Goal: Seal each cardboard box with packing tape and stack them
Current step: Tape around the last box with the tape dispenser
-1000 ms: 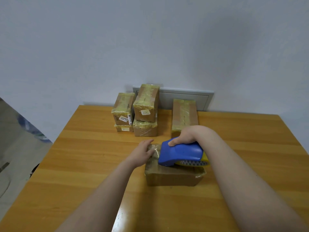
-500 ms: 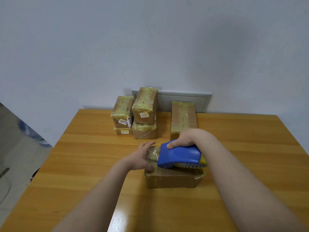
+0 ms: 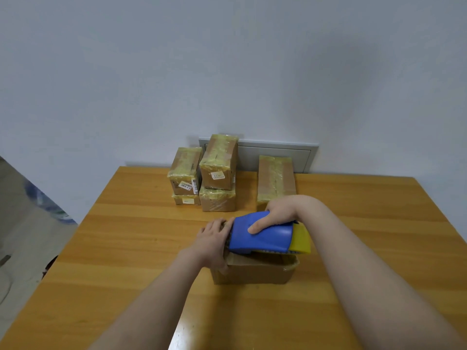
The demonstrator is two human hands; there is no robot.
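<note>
Over the box (image 3: 252,274), the left hand (image 3: 212,243) is gripping its end while the right hand (image 3: 278,213) is grasping the tape dispenser (image 3: 262,238), best pulled flat along the seam.

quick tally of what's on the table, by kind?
taped boxes: 5
front box, under the hands: 1
blue tape dispenser: 1
Total: 7

Labels (image 3: 186,185) on the stacked boxes (image 3: 218,173) (white stickers) are too blurred to read.
</note>
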